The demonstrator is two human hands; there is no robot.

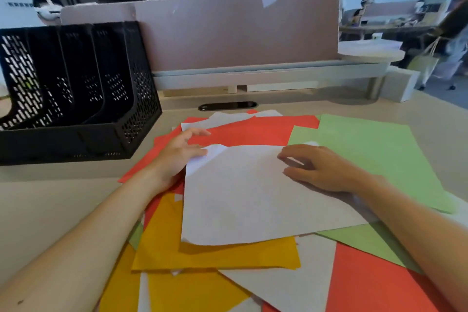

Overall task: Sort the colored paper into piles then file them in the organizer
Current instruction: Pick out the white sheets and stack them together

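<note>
A loose heap of coloured paper covers the desk in front of me. On top lies a white sheet (248, 197). My left hand (177, 157) pinches its upturned far-left corner between thumb and fingers. My right hand (319, 170) rests on the sheet's far-right part with relaxed fingers. Red sheets (253, 132) lie beyond, green sheets (374, 149) to the right, yellow sheets (215, 253) near me. The black mesh organizer (73, 91) with several upright slots stands at the left.
A pink partition (228, 30) and a low grey shelf (266, 76) run along the back of the desk. A cable slot (228, 106) sits just past the papers. A person in black stands behind the partition. Bare desk (50, 197) shows at the left.
</note>
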